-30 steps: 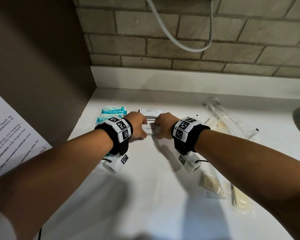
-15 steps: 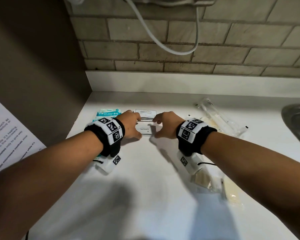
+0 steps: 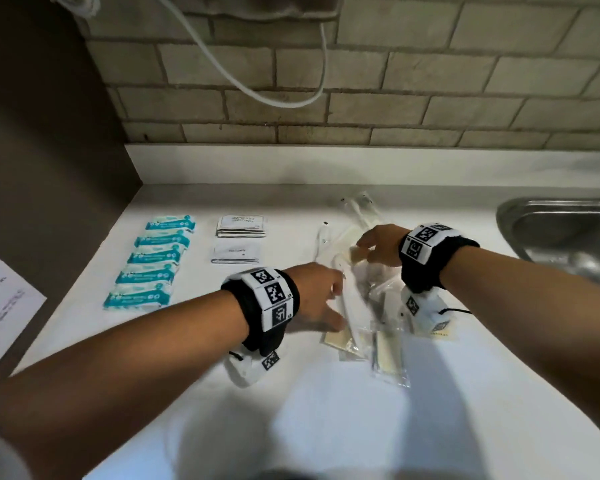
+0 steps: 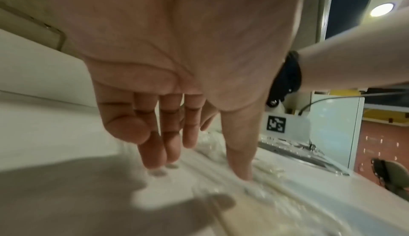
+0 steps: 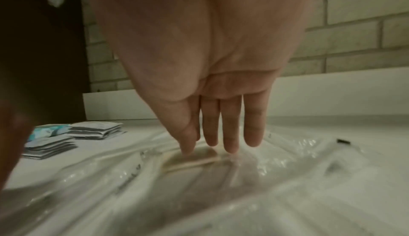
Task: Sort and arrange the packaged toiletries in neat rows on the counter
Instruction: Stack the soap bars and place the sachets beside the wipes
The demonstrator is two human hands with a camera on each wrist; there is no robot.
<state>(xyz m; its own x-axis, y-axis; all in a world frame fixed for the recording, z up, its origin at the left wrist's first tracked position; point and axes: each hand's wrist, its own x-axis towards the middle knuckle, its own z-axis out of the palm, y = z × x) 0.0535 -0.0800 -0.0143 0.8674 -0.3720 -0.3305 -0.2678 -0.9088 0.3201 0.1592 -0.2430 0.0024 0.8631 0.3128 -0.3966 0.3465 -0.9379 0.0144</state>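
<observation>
Our left grip point(image 3: 317, 299) is open, fingers straight and spread — in the left wrist view the thumb tip point(image 4: 241, 171) presses down on crinkled clear wrap while the other fingertips point(image 4: 155, 159) hover just above the surface point(image 3: 222, 427). Our right grip point(image 3: 378, 247) is open too, its straight fingers point(image 5: 230, 134) touching a cream bar inside a clear packet point(image 5: 192, 157). Both grips sit over the loose pile of clear-wrapped toiletries point(image 3: 368, 306), right of centre and near the sink point(image 3: 561, 233). To the left lies a column of five teal packets point(image 3: 153, 261), and just beside it two small stacks of white sachets point(image 3: 238, 242), one behind the other. Half a second ago both grips were at those white sachets, squaring them up; we have since let go of them and moved right to the unsorted pile — the sachets now lie well apart from either grip.
</observation>
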